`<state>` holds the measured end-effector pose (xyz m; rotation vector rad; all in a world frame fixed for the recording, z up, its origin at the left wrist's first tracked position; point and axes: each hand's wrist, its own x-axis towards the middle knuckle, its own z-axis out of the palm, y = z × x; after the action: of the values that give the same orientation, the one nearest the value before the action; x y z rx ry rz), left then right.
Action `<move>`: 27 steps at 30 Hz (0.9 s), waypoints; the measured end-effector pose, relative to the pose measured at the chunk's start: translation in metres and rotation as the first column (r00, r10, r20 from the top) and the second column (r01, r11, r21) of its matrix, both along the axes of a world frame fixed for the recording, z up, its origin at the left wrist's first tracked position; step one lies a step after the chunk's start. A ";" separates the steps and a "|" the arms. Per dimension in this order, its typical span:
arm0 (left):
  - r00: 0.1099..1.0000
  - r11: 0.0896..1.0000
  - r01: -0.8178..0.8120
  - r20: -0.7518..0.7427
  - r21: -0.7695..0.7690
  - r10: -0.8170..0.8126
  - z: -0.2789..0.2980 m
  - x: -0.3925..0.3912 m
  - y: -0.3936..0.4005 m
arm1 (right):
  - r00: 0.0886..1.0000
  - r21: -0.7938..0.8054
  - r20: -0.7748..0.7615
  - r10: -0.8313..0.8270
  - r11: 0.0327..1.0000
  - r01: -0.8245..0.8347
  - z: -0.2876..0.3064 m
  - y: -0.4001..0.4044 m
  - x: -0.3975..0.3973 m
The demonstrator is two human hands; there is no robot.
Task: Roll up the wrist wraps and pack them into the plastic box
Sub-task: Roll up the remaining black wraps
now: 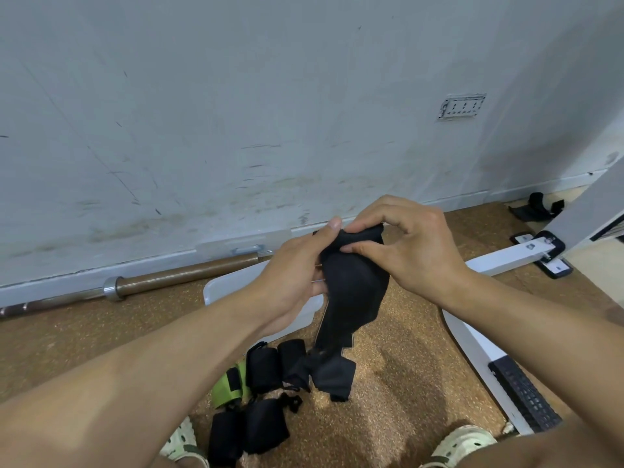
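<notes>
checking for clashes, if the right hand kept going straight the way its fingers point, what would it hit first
The right hand points leftward, so it would first meet the black wrist wrap it already pinches, then probably the left hand close behind it.

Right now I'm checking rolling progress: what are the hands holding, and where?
Both the left hand and right hand pinch the top end of one black wrist wrap; its tail hangs down.

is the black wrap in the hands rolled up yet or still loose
Mostly loose. Both hands, left hand and right hand, pinch the top of the black wrap, while its tail hangs unrolled down to the floor.
</notes>
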<state>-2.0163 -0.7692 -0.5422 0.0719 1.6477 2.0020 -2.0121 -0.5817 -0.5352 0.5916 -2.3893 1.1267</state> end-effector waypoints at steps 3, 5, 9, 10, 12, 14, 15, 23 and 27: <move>0.999 0.998 -0.045 -0.003 0.041 0.045 0.000 -0.002 -0.001 | 0.991 -0.038 0.128 0.046 0.998 -0.042 0.005 0.000 -0.001; 0.995 0.995 -0.089 -0.034 0.043 0.091 0.001 -0.005 -0.005 | 0.958 -0.114 0.275 0.087 0.992 -0.058 0.009 0.001 0.000; 0.988 0.992 -0.125 -0.091 0.027 0.127 0.001 -0.008 -0.008 | 0.895 -0.254 0.426 0.133 0.967 -0.022 0.010 0.002 0.003; 0.986 0.991 -0.135 -0.098 0.025 0.136 0.001 -0.008 -0.009 | 0.882 -0.259 0.456 0.115 0.966 0.008 0.009 0.003 0.003; 0.982 0.989 -0.149 -0.113 0.018 0.150 0.000 -0.008 -0.009 | 0.848 -0.258 0.521 0.100 0.965 0.044 0.007 0.004 0.001; 0.984 0.990 -0.140 -0.111 0.006 0.140 0.000 -0.007 -0.008 | 0.828 -0.258 0.553 0.094 0.964 0.063 0.006 0.004 0.002; 0.987 0.992 -0.130 -0.094 0.009 0.130 0.000 -0.007 -0.007 | 0.829 -0.271 0.551 0.090 0.960 0.076 0.006 0.004 0.003; 1.000 0.997 0.024 -0.010 -0.076 -0.025 0.002 -0.003 -0.003 | 0.908 -0.319 0.419 0.023 0.940 0.123 -0.002 -0.002 0.002; 0.999 0.994 -0.004 -0.044 -0.106 0.000 0.003 -0.004 -0.005 | 0.906 -0.325 0.421 0.042 0.939 0.108 0.000 0.000 0.002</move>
<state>-2.0204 -0.7739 -0.5395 0.0758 1.7788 1.9235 -2.0104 -0.5821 -0.5351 0.1967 -2.4381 1.7563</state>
